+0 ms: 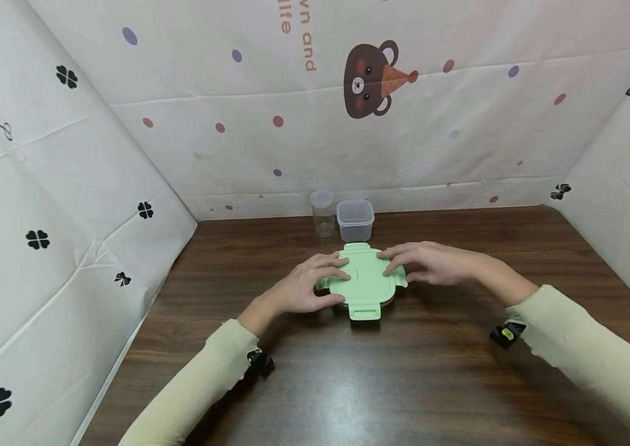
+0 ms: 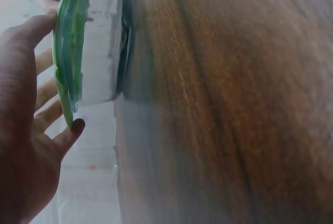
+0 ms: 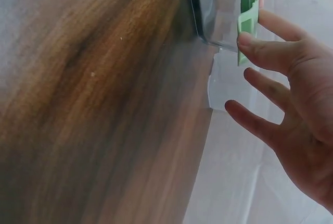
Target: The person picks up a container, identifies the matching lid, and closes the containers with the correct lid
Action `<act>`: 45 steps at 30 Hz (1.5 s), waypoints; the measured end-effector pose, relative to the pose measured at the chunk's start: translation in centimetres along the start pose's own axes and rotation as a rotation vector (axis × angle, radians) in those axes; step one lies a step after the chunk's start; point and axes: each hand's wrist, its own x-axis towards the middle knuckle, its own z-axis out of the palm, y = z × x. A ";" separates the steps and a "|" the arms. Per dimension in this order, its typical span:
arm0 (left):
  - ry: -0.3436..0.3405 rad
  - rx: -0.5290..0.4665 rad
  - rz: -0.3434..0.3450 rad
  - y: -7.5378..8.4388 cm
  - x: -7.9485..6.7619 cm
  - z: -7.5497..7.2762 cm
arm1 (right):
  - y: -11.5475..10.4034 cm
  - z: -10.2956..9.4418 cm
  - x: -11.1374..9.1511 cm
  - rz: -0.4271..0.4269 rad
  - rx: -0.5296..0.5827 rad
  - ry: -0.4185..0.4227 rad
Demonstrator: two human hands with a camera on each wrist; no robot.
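A glass food container [image 2: 101, 44] stands upright on the table under a light green lid [image 1: 370, 282] with flaps on its sides. My left hand [image 1: 315, 284] rests on the lid's left part, fingers spread on top and thumb at the near left edge. From the other side, my right hand [image 1: 437, 263] touches the lid with its fingertips, and a digit meets the right flap [image 3: 247, 26]. Those right fingers are spread and loosely bent, not wrapped round anything. In the left wrist view the flap under the left hand is partly hidden by fingers.
Behind the container stand a clear cylindrical jar [image 1: 323, 217] with a lid and a small translucent square tub [image 1: 355, 222]. The dark wooden table [image 1: 315, 384] meets white printed sheets [image 1: 225, 155] at the back and both sides.
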 end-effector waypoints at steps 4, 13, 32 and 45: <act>-0.005 -0.005 -0.013 0.0 0.0 0.0 | -0.1 -0.3 0.3 0.014 -0.013 -0.019; -0.013 -0.001 -0.031 0.0 0.0 0.0 | 0.1 0.1 0.7 0.016 -0.054 0.018; -0.023 0.019 -0.025 0.1 0.1 -0.1 | 0.7 0.6 0.7 -0.055 -0.121 0.058; -0.005 -0.013 -0.028 0.0 0.0 0.0 | 0.9 1.6 0.4 -0.098 -0.160 0.178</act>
